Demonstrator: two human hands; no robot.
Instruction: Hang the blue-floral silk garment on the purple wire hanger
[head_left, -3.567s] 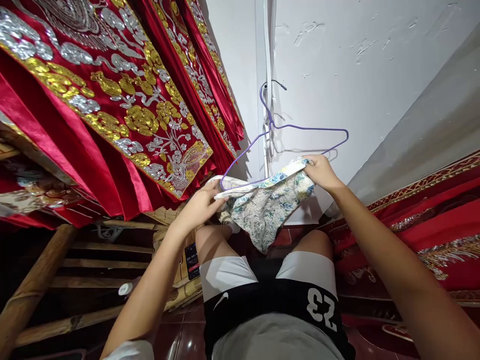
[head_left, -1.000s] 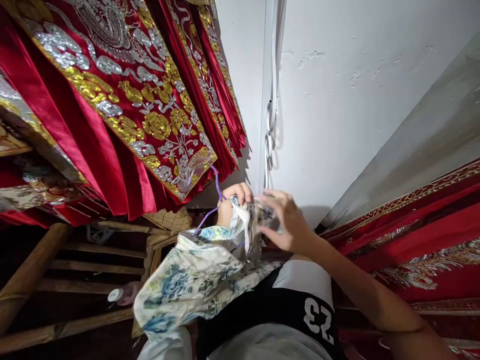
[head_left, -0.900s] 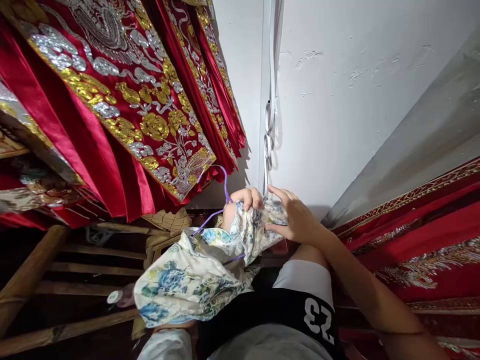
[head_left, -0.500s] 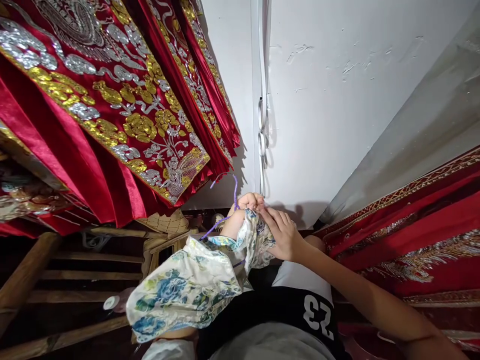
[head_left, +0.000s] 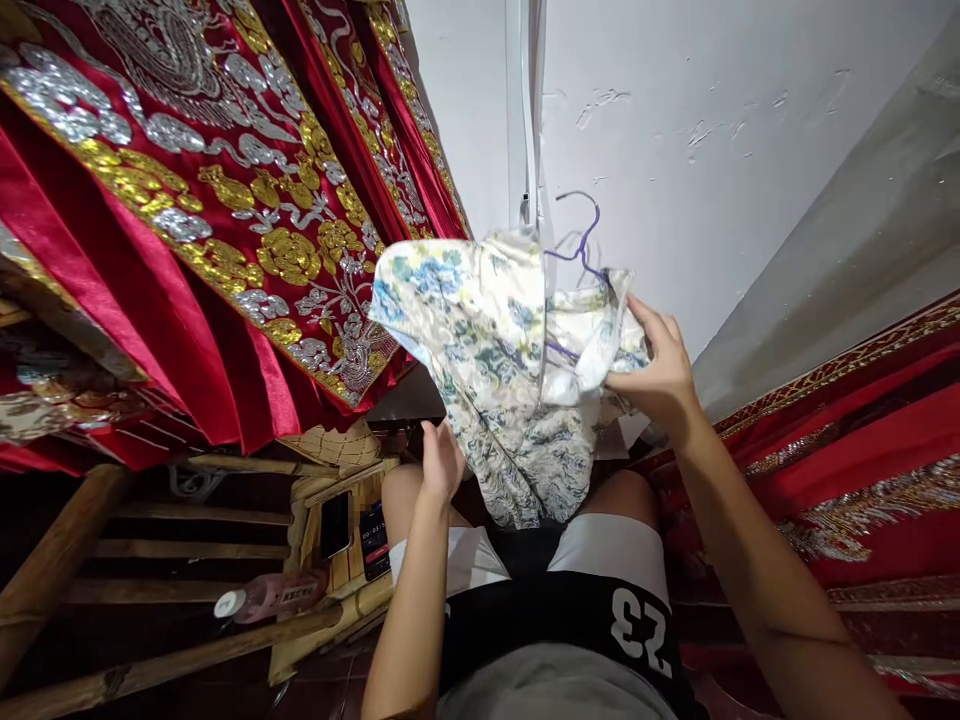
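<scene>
A white shirt with blue and green floral print [head_left: 487,350] hangs in front of me on a purple wire hanger [head_left: 583,245]. The hanger's hook rises above the garment at its right, and part of the purple wire shows through the opening. My right hand [head_left: 660,370] grips the shirt's right side, thumb and fingers closed on the cloth near the hanger's end. Lower left of the shirt is my left hand [head_left: 442,460], its thumb raised and apart from the fingers. The cloth partly hides those fingers, and no grip shows there.
Red embroidered cloths [head_left: 285,250] hang at left, and more red fabric [head_left: 862,480] lies right. A bamboo seat [head_left: 330,610] bears a phone [head_left: 375,540], a dark flat device [head_left: 335,525] and a pink bottle [head_left: 274,597]. A white wall [head_left: 637,130] stands ahead.
The floral shirt has risen from my lap and turned to hang in front of me, the hanger's hook now to the right. My left hand has come out of the cloth; my right hand moved right and up.
</scene>
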